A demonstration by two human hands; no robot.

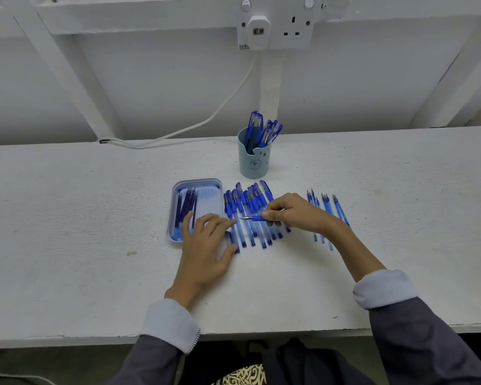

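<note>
Right hand [295,213] pinches an uncapped blue ballpoint pen [254,218] by its rubber grip between thumb and fingertips, just over the row of capped pens [243,202]. Left hand [206,245] lies relaxed and spread on the table [95,245], grasping nothing, its fingertips just short of the nib. Pen judged light, stiff and smooth-barrelled, best taken at the grip; its long axis crosses the row, nib pointing left toward the left fingertips.

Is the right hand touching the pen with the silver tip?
Touching. The head view shows the right hand pinching the pen between thumb and fingers.
</note>
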